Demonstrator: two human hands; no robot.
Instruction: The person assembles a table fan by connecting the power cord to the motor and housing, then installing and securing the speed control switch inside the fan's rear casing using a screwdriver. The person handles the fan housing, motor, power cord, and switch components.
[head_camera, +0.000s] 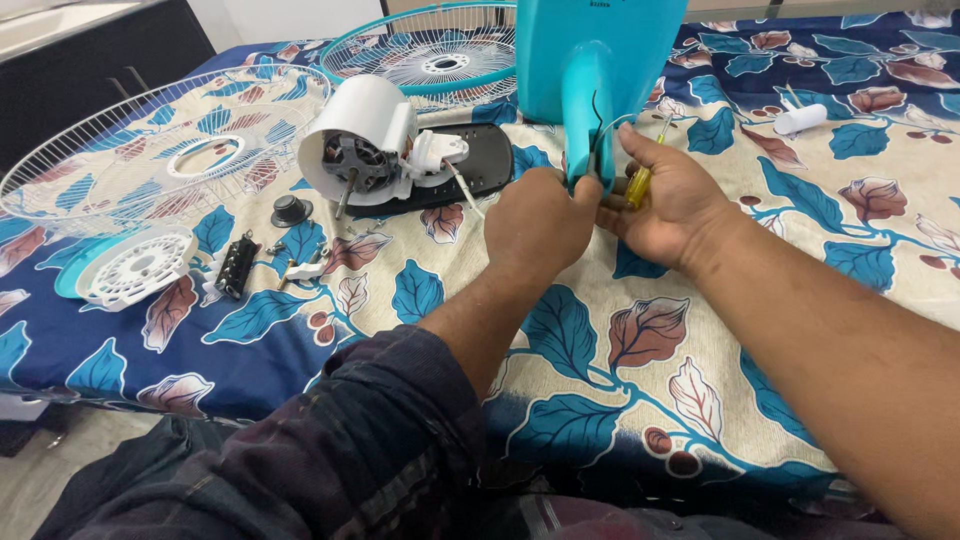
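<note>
Home setting, likely bedroom doubling as repair spot. Bed (780, 330) wearing blue-and-cream leaf-print sheet, filling most of view. Dark cabinet (90, 70) standing at 10 o'clock, pale floor (30, 480) showing at 8 o'clock. Household fan parts lying spread on bed: wire grilles (150, 150), white motor housing (365, 140), teal fan base (600, 55) at 12 o'clock.

Small dark printed marking on turquoise fan base (600, 50), top edge; nothing else.
</note>
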